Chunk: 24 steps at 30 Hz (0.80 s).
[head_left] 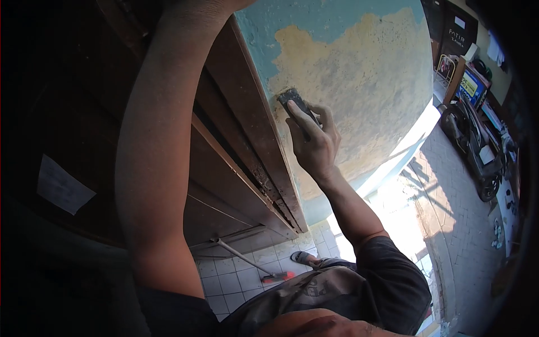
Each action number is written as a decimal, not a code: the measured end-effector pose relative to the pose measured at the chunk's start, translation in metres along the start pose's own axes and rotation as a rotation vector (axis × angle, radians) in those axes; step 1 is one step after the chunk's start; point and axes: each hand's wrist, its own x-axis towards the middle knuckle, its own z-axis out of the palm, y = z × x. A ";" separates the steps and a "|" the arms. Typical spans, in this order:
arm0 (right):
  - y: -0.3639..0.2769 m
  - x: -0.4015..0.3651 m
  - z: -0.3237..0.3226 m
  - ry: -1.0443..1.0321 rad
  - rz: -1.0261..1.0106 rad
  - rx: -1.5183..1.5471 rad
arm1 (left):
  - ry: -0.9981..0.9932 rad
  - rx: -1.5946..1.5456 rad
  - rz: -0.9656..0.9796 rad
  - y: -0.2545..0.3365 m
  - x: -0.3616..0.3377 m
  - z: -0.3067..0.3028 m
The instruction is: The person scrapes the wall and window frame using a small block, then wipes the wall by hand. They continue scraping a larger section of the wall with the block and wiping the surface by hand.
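My right hand [314, 135] is closed around a small dark rectangular block [293, 102], with the thumb lying along it. The block's worn, pale-flecked end touches the wall [359, 95] close to the door frame. Blue-green paint covers the wall's upper part and left edge, around a large bare patch of beige and grey. My left arm reaches up along the brown wooden door frame [247, 95]. Only the base of my left hand [210, 4] shows at the top edge; its fingers are out of the picture.
A broom [275, 277] with a red edge lies on the white floor tiles [224, 281], near a sandaled foot [303, 257]. White paper [64, 184] is on the dark door. At right, a parked motor scooter [471, 140] stands on paving beside cluttered shelves [477, 84].
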 end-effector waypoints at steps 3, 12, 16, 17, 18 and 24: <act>0.009 -0.019 0.006 0.034 -0.021 -0.002 | 0.018 -0.014 0.026 -0.003 -0.003 -0.002; -0.008 0.025 0.021 0.113 -0.075 0.028 | 0.023 -0.037 0.063 -0.012 -0.003 0.006; -0.015 0.031 0.019 0.111 -0.024 0.031 | -0.137 -0.071 0.014 -0.003 0.000 0.001; -0.027 0.062 0.021 0.161 -0.075 0.067 | -0.067 -0.082 0.022 -0.003 0.000 0.002; -0.037 0.089 0.028 0.188 -0.066 0.072 | 0.000 -0.092 0.030 -0.003 0.000 0.003; -0.001 0.028 0.020 0.157 -0.104 0.012 | -0.066 -0.092 0.035 -0.006 0.002 0.000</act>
